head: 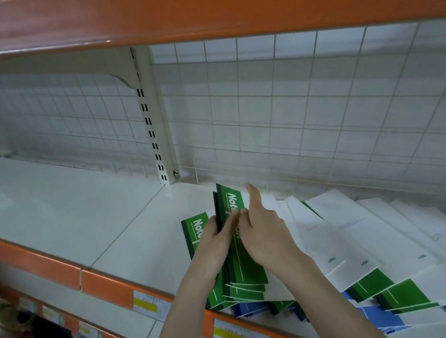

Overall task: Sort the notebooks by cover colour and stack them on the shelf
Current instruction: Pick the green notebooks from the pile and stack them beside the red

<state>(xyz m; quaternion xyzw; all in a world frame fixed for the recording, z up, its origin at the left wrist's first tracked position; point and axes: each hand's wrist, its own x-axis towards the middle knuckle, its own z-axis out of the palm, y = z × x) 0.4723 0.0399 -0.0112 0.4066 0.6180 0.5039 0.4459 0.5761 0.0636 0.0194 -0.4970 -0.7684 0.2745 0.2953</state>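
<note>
A small bunch of green notebooks (pixel 244 266) stands tilted on the white shelf (pixel 63 214), near its middle. My left hand (pixel 213 242) grips the bunch at its left edge, fingers across the front cover. My right hand (pixel 265 230) holds the bunch from the right, thumb pointing up. Another green notebook (pixel 193 233) lies flat just left of the bunch, partly under my left hand. To the right spreads a fanned pile of notebooks (pixel 378 245) lying with white backs up, with green and blue covers (pixel 383 317) showing under them.
A wire grid back panel (pixel 306 109) and a slotted upright (pixel 154 137) close the shelf at the back. An orange shelf (pixel 197 5) hangs overhead. The orange front rail (pixel 104 288) carries price labels. The lower shelf at the bottom left holds dark goods.
</note>
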